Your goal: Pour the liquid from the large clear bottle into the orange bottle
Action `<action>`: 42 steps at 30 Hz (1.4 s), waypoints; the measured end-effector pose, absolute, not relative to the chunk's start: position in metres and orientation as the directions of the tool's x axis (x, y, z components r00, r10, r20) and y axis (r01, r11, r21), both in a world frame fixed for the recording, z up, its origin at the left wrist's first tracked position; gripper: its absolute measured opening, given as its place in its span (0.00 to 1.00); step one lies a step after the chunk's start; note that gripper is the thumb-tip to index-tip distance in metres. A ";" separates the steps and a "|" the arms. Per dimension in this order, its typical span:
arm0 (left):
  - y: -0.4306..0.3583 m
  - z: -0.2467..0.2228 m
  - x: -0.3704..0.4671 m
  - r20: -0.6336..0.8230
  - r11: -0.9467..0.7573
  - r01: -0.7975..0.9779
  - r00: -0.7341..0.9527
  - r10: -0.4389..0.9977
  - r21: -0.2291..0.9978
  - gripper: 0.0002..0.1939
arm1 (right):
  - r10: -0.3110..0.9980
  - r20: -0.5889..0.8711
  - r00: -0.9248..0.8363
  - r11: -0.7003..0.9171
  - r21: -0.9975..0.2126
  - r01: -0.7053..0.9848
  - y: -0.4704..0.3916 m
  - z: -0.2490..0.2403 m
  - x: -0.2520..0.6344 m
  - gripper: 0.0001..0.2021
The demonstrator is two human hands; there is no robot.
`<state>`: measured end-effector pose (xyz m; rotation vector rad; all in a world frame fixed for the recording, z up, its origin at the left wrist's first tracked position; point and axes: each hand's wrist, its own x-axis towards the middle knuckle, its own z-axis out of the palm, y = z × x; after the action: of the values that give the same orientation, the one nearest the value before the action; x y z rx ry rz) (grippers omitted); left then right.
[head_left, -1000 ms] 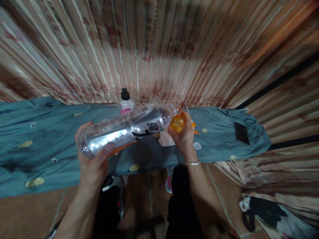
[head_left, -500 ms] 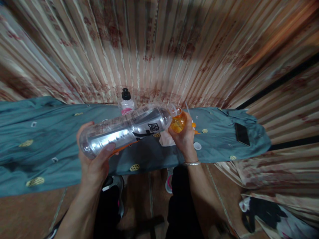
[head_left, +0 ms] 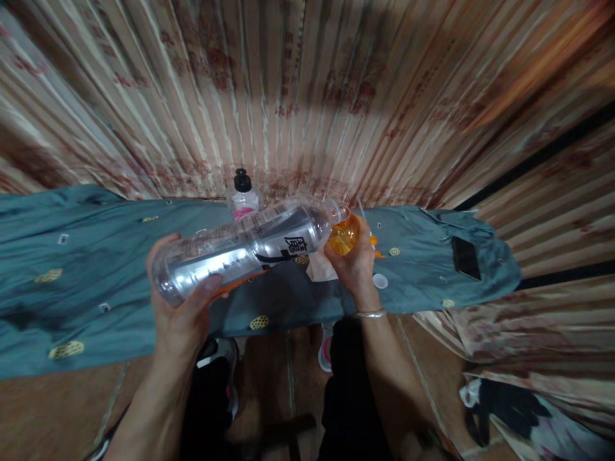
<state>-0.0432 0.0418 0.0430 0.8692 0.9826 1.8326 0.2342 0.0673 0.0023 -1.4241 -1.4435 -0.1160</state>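
Both hands are gripping: a large clear bottle (head_left: pixel 240 253) is lying over sideways, its neck meeting a small orange bottle (head_left: pixel 343 238) above the desk (head_left: pixel 423 285)!

Here the left hand (head_left: pixel 182 314) is wrapping round the large bottle's base, thumb pressing along its near side, while the right hand (head_left: pixel 356 262) is curling tightly about the orange one; whether the two rims are touching, we're not able to tell. Both forearms are reaching in across the desk's near edge, and the curtain (head_left: pixel 288 96) is hanging close along the far one. Cloth is stretching away beyond the left hand; on the right, a white disc (head_left: pixel 380 281) is sitting just beside the wrist, with a phone (head_left: pixel 466 258) lying well apart near the desk's end.
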 end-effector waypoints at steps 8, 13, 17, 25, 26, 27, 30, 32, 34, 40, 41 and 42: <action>0.042 0.043 -0.042 0.178 -0.314 -0.350 -0.370 0.912 0.883 0.41 | 0.701 0.651 0.290 0.241 -0.599 0.763 0.067 0.001 0.237 0.38; 0.041 0.045 -0.041 0.185 -0.316 -0.348 -0.360 0.914 0.883 0.40 | 0.709 0.643 0.291 0.246 -0.611 0.752 0.067 0.001 0.236 0.38; 0.041 0.046 -0.040 0.197 -0.322 -0.338 -0.355 0.914 0.884 0.39 | 0.718 0.630 0.296 0.242 -0.624 0.743 0.066 0.001 0.236 0.38; 0.041 0.046 -0.041 0.179 -0.317 -0.350 -0.375 0.910 0.881 0.41 | 0.689 0.662 0.295 0.230 -0.586 0.777 0.067 0.002 0.235 0.37; 0.041 0.046 -0.041 0.175 -0.313 -0.352 -0.373 0.911 0.882 0.41 | 0.687 0.665 0.294 0.232 -0.584 0.778 0.067 0.002 0.235 0.37; 0.041 0.046 -0.041 0.172 -0.312 -0.354 -0.374 0.911 0.882 0.41 | 0.684 0.668 0.292 0.238 -0.582 0.778 0.067 0.002 0.235 0.37; 0.041 0.046 -0.041 0.164 -0.307 -0.361 -0.375 0.912 0.881 0.42 | 0.681 0.672 0.292 0.249 -0.587 0.771 0.066 0.003 0.235 0.36; 0.041 0.046 -0.041 0.161 -0.307 -0.363 -0.380 0.911 0.880 0.42 | 0.689 0.661 0.298 0.239 -0.595 0.767 0.066 0.003 0.234 0.37; 0.041 0.047 -0.041 0.159 -0.306 -0.362 -0.382 0.910 0.880 0.42 | 0.698 0.648 0.305 0.225 -0.603 0.765 0.066 0.003 0.234 0.37; 0.040 0.045 -0.041 0.162 -0.304 -0.353 -0.378 0.912 0.885 0.42 | 0.701 0.651 0.290 0.247 -0.604 0.758 0.066 0.004 0.235 0.37; 0.040 0.045 -0.041 0.162 -0.303 -0.353 -0.378 0.912 0.885 0.42 | 0.705 0.648 0.288 0.246 -0.604 0.758 0.066 0.004 0.235 0.37; 0.040 0.045 -0.041 0.161 -0.303 -0.353 -0.379 0.911 0.885 0.42 | 0.708 0.645 0.288 0.243 -0.605 0.758 0.066 0.003 0.235 0.37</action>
<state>-0.0413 0.0402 0.0446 0.8700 0.9951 1.8121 0.2346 0.0655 0.0035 -1.4760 -1.4320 -0.0582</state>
